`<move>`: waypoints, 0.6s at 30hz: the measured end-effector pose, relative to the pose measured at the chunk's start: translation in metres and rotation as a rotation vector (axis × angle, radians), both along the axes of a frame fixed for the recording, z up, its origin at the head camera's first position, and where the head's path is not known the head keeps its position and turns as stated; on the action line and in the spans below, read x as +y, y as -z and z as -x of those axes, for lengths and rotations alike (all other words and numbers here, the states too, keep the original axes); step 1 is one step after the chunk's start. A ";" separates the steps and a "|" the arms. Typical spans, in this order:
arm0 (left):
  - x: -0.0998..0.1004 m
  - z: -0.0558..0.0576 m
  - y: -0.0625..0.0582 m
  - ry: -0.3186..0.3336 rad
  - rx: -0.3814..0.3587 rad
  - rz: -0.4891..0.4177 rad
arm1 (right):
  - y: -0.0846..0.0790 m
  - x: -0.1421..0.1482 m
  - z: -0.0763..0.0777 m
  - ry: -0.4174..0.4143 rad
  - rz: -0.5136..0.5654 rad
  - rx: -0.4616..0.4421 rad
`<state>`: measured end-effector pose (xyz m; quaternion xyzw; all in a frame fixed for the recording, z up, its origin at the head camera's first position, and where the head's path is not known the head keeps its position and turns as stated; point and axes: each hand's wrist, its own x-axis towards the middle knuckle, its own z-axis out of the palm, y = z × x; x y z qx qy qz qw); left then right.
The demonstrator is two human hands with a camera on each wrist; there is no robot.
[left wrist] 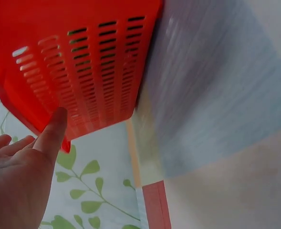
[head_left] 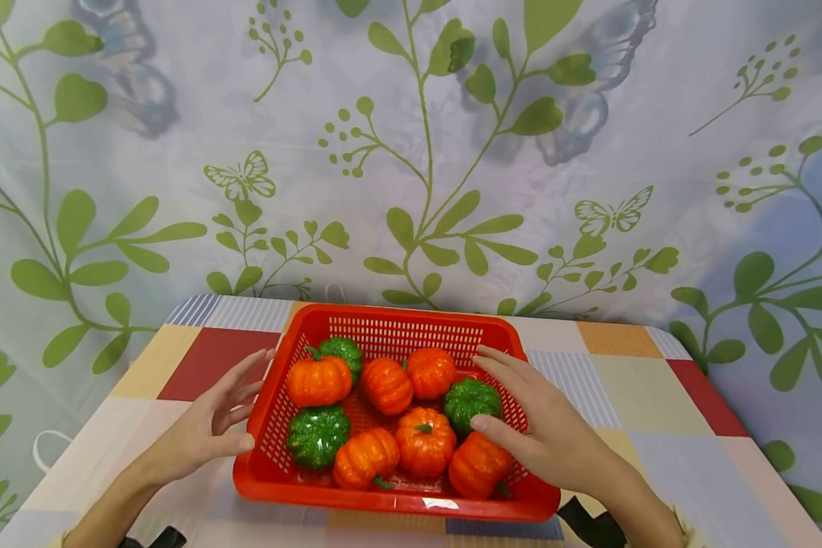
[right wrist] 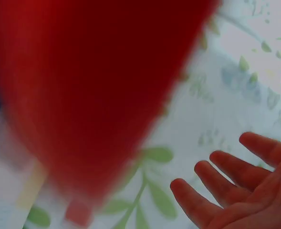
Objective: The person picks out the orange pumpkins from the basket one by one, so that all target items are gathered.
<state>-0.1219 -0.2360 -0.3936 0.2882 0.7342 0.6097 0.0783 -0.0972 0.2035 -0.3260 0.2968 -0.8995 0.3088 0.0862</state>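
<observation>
from afar i see left hand [head_left: 208, 426] and right hand [head_left: 551, 426], fingers wide, flanking a slotted plastic basket [head_left: 383, 504] of ribbed pumpkins [head_left: 425, 445].

Homelike spot (room unclear): patchwork tablecloth [head_left: 685, 464], leaf-print backdrop [head_left: 411, 160].

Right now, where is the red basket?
Head view: the red basket stands low centre on the tablecloth, left hand at its left rim, right hand over its right side.

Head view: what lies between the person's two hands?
In the head view, most of the red basket lies there, holding orange pumpkins and green pumpkins.
</observation>
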 end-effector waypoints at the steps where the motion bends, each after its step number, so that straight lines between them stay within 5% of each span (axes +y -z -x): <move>1: 0.001 -0.001 0.001 -0.003 0.001 0.006 | -0.002 -0.004 -0.002 -0.022 0.008 -0.001; 10: 0.006 -0.006 0.008 -0.025 0.030 0.051 | -0.015 -0.030 -0.021 -0.148 0.013 -0.092; 18: 0.007 -0.006 0.016 -0.039 0.015 0.075 | -0.025 -0.051 -0.013 -0.215 0.063 -0.101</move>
